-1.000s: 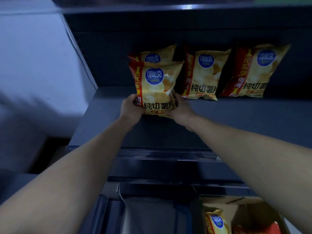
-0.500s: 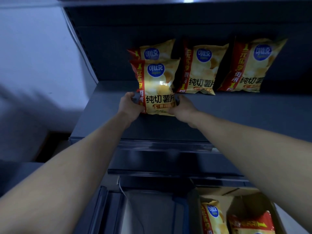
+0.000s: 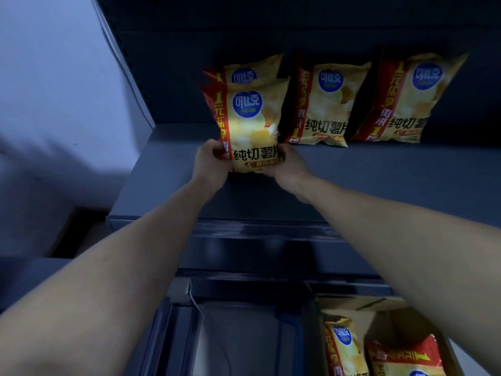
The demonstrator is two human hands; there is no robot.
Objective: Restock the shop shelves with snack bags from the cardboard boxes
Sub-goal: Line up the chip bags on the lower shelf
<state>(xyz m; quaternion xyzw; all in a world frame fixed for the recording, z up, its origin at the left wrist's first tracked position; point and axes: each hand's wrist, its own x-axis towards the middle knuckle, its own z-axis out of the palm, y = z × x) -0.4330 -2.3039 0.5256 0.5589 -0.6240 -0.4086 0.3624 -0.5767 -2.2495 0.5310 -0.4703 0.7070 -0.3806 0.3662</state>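
Note:
I hold a yellow and red chip bag [image 3: 248,123] upright on the dark grey shelf [image 3: 379,180]. My left hand [image 3: 210,161] grips its lower left corner and my right hand [image 3: 287,165] grips its lower right corner. Right behind it stands another chip bag [image 3: 252,70], mostly hidden. Two more bags [image 3: 324,104] [image 3: 406,96] lean against the shelf's back wall to the right. At the bottom right, an open cardboard box [image 3: 379,308] holds further bags [image 3: 344,346] [image 3: 404,356].
A pale wall [image 3: 54,90] runs along the left of the shelving. Below the shelf sit a lower shelf edge [image 3: 257,272] and a dark bin or tray [image 3: 233,335] with a thin wire across it. The shelf's front half is bare.
The held bag has stayed in nearly the same spot in front of the back-left bag, standing a little more upright. The view has tilted down, showing more of the box.

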